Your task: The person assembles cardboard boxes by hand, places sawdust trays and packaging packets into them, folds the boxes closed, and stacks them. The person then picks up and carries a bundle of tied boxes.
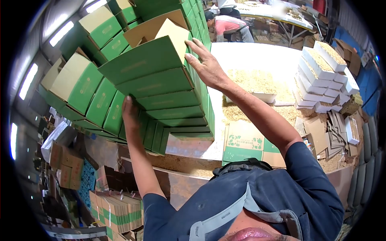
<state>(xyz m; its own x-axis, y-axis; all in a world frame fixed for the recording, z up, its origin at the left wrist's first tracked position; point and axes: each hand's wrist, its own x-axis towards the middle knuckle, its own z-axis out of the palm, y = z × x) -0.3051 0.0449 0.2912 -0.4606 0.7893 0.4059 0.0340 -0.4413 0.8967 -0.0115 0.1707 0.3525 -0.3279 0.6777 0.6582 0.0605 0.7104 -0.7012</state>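
Note:
A green cardboard box (140,62) with raised tan flaps tops a stack of similar green boxes (167,100) in front of me. My right hand (207,66) lies against its right side, fingers stretched along the edge and thumb near the front corner. Lower down, my left hand (130,112) is at the stack's left edge, its fingertips by the corner of a box below the top one. Those fingers are partly hidden and slightly blurred. More green boxes (84,84) with tan flaps stand close by on the left.
White foam blocks (319,76) are piled at right, beside shavings-like material (253,80). A printed flat carton (243,142) lies near my chest. Bundled folded cartons (120,211) stand lower left. Another person (233,26) bends over at the back, near a long table (269,10).

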